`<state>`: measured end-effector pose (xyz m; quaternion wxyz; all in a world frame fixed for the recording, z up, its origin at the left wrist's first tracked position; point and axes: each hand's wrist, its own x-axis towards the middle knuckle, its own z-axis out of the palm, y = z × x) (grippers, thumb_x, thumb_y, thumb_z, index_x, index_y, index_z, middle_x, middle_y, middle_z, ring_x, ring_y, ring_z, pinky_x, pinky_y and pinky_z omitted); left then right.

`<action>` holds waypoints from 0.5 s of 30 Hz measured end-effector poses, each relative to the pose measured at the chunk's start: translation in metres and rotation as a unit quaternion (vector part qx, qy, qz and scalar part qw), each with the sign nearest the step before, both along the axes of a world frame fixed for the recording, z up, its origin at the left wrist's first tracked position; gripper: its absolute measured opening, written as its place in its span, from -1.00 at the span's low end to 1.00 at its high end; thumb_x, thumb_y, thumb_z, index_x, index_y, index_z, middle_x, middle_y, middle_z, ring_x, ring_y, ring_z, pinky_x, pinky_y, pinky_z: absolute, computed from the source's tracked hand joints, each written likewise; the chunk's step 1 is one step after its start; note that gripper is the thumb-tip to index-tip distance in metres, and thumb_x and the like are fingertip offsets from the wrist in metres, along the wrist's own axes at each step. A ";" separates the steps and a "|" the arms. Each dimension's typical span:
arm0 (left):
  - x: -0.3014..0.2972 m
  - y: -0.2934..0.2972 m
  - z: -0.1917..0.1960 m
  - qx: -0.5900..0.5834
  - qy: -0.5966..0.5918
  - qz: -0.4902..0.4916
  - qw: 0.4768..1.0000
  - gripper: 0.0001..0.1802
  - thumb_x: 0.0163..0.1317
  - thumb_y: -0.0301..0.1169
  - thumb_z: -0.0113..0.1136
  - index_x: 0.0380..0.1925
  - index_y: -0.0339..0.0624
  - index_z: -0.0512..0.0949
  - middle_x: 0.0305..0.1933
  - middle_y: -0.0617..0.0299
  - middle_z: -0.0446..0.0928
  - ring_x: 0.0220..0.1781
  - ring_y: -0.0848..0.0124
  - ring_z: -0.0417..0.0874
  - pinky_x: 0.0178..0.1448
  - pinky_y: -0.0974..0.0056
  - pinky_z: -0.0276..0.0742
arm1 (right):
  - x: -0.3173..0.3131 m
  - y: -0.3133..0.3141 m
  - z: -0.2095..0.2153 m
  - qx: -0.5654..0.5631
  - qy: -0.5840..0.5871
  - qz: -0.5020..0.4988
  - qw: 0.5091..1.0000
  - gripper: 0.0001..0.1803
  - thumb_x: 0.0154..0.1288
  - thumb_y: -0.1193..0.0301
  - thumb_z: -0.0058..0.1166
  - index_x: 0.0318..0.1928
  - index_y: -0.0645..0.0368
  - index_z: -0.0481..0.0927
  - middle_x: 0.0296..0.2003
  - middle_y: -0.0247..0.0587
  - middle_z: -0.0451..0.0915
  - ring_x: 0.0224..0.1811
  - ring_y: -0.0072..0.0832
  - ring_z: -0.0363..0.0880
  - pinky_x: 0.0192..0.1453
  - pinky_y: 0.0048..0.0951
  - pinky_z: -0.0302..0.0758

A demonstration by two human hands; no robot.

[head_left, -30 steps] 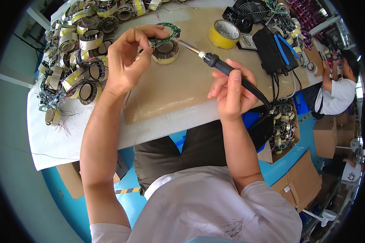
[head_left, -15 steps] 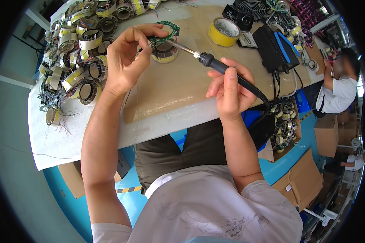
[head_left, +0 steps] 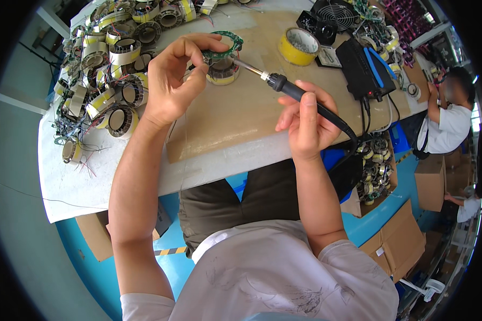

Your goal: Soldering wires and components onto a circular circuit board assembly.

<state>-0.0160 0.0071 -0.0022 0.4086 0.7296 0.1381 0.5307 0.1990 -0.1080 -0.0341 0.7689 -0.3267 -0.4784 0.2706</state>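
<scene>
Green ring board in the left hand, soldering iron in the right

The left hand (head_left: 171,80) pinches the left edge of a green ring-shaped board (head_left: 219,54) between thumb and fingers, raised just above a wound coil ring (head_left: 223,75). Apart from it, the right hand (head_left: 310,120) grips a black-handled soldering iron (head_left: 292,86), whose metal tip points toward the left hand and ends close to the board's lower right edge; whether tip and board touch is too small to tell. A brown sheet (head_left: 235,117) lies below both hands. Left of the left hand, similar coil rings are heaped (head_left: 124,53). Beyond the right hand stands a yellow round tub (head_left: 299,55), with a black box (head_left: 357,69) to its right carrying a blue-handled tool (head_left: 374,67).
</scene>
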 end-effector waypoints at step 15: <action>0.003 -0.003 0.002 -0.013 -0.005 0.013 1.000 -0.87 0.10 -0.72 0.02 -0.40 -0.27 0.44 0.00 -0.07 0.65 0.25 0.13 0.57 0.45 0.01 0.31 | 0.001 0.000 0.000 -0.010 0.002 0.001 1.000 -0.79 0.46 0.51 0.06 -0.01 0.41 0.56 -0.47 -0.04 0.67 -0.67 -0.57 0.56 -0.60 -0.61 0.41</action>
